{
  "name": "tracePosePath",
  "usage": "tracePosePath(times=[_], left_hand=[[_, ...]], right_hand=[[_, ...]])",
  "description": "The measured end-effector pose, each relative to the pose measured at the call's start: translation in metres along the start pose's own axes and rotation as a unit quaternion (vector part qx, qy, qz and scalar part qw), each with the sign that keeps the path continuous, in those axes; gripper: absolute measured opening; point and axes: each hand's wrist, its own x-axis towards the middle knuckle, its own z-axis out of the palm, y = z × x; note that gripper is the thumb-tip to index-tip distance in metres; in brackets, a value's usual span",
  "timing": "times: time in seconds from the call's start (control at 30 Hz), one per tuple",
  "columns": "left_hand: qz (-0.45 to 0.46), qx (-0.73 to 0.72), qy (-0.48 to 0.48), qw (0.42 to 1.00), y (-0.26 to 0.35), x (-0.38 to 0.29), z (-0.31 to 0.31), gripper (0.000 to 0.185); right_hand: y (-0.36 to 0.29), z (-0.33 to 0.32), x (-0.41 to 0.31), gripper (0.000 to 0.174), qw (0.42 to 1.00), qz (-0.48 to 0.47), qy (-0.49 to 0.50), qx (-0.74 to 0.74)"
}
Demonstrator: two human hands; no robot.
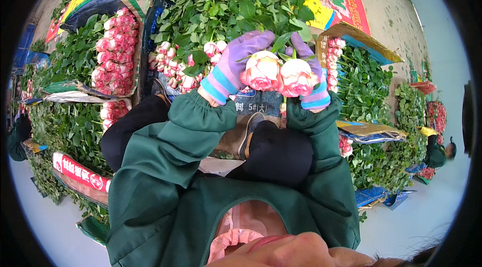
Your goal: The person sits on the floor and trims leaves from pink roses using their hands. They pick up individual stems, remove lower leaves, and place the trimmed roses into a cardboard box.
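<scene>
Two pink-and-white roses are held up side by side between my gloved hands. My left hand [246, 54], in a purple glove with a striped cuff, is closed around the stem side of the left rose [261, 71]. My right hand [308, 56], gloved alike, is closed behind the right rose [297, 77]. Leaves stick out between the fingers; the stems are mostly hidden. Beneath and beyond the hands lie more cut roses [184, 73] with a large heap of leafy stems [214, 3] on a dark printed sheet [263, 105].
At the left, rose bundles [115, 52] lie between upright wrapping sheets [90, 95]. More bundles [367, 78] lie at the right beside a cardboard flap [361, 43]. A red and yellow printed sheet [352, 3] lies beyond. Another person [437, 154] is at the far right.
</scene>
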Motion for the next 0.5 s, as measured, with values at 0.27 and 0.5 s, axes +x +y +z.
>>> tracePosePath(times=[0.27, 0.5], left_hand=[[0.037, 0.067, 0.073, 0.994, 0.027, -0.028, 0.044, 0.047], [0.115, 0.117, 0.029, 0.986, 0.026, -0.043, 0.044, 0.035]], right_hand=[[0.003, 0.005, -0.012, 0.034, 0.985, -0.04, -0.164, -0.031], [0.008, -0.012, -0.024, 0.048, 0.931, -0.218, 0.065, -0.287]])
